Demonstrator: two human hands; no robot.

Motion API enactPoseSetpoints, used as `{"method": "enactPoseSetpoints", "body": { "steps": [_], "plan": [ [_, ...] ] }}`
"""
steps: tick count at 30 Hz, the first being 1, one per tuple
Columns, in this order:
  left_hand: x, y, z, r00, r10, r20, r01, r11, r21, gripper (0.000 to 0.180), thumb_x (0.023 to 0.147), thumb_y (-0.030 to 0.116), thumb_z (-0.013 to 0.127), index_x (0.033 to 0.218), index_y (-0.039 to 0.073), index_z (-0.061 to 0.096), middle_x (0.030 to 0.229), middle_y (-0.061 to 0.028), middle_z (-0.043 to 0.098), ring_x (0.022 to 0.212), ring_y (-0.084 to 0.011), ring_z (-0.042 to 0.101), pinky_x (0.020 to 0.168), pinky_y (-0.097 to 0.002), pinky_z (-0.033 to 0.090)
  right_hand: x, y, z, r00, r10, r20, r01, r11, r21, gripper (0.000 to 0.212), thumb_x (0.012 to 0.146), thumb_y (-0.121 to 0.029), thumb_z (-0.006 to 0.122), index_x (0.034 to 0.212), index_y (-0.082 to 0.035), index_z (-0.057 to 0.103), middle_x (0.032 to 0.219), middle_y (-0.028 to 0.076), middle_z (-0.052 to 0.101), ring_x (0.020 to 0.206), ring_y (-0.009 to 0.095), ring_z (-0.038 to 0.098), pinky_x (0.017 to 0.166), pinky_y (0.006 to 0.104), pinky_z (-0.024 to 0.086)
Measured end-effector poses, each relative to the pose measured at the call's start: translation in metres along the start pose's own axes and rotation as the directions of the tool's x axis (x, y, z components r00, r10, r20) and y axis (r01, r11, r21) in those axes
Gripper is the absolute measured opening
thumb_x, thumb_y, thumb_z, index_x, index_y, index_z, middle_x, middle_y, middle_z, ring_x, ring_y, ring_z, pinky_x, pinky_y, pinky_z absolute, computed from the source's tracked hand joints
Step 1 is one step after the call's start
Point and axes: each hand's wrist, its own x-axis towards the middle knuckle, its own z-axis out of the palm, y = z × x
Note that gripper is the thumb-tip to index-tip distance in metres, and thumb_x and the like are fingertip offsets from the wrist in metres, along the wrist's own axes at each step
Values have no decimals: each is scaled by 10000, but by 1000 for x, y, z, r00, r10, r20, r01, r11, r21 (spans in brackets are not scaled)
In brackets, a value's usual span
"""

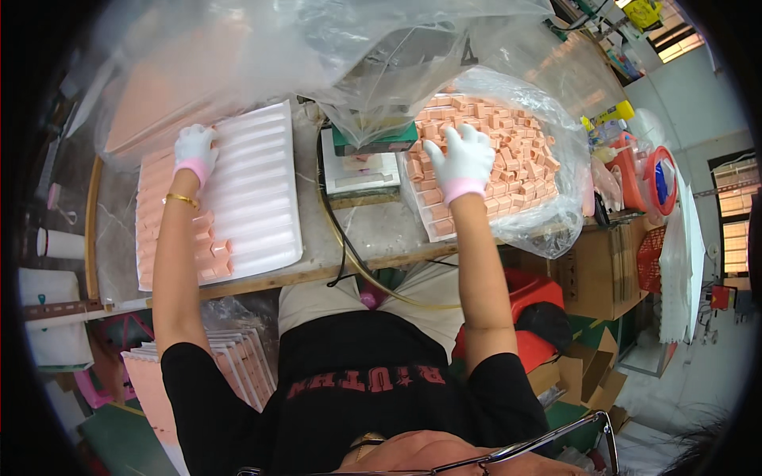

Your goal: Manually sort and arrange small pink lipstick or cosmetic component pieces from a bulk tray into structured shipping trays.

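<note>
Tabletop (389,228): peach pieces (520,163) (beneath right grip (463,165))

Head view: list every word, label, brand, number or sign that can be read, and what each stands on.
Black shirt: dark red lettering across the front, large enough to read; wording not copied here.
Yellow container: dark print, too small to read.
Clear plastic sheet: one dark mark, unclear.
White tray: no lettering visible.

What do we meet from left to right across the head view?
White cylinder, ridged white tray under the left gloved hand, green-topped device, heap of peach pieces under the right gloved hand, cardboard box.
</note>
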Motion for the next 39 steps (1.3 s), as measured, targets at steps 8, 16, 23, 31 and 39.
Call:
{"method": "enactPoseSetpoints", "body": {
  "steps": [8, 16, 23, 31, 39],
  "plan": [
    [-33, -16, 1, 991, -35, -127, 10, 981, -193, 382, 739, 111, 668, 1114, 113, 591, 1115, -123, 592, 1076, -340, 522, 910, -411, 447, 2, 13, 16, 988, -151, 2, 151, 984, 96, 255, 699, -299, 731, 817, -90, 645, 1034, 105, 553, 1058, 311, 476, 868, 441, 396],
    [-31, -20, 4, 997, -70, -36, 59, 964, -258, 334, 742, 83, 625, 1074, 118, 626, 1034, -128, 576, 1028, -332, 523, 912, -405, 443, -32, -19, -23, 930, -3, 366, -288, 611, 737, 404, 853, -101, 647, 1229, 0, 537, 1050, 105, 634, 926, 126, 597, 813, 271, 474],
    [-51, -45, -2, 992, -122, -6, 116, 957, -267, 324, 727, 109, 653, 1050, 104, 631, 1065, -110, 559, 1029, -332, 504, 919, -394, 436, -50, -38, -32, 897, -72, 435, -383, 362, 850, 380, 874, -47, 609, 1233, 34, 516, 1039, 87, 638, 893, 122, 609, 817, 251, 482],
    [-38, -31, -2, 999, -41, -15, 34, 952, -303, 248, 772, 95, 609, 1014, 135, 648, 1051, -120, 593, 1015, -337, 539, 899, -404, 464, -60, -62, -27, 921, -87, 379, -337, 308, 890, 358, 877, -138, 638, 1192, 6, 551, 1006, 104, 646, 839, 146, 599, 760, 265, 482],
    [-38, -11, -16, 971, -195, 142, 226, 940, -254, 269, 794, 84, 593, 1053, 140, 638, 1078, -138, 591, 1035, -350, 552, 901, -415, 469, -73, -77, -27, 932, -159, 327, -273, 288, 918, 346, 891, -152, 613, 1198, -5, 550, 1061, 118, 615, 886, 177, 585, 812, 286, 471]
  ]
}}
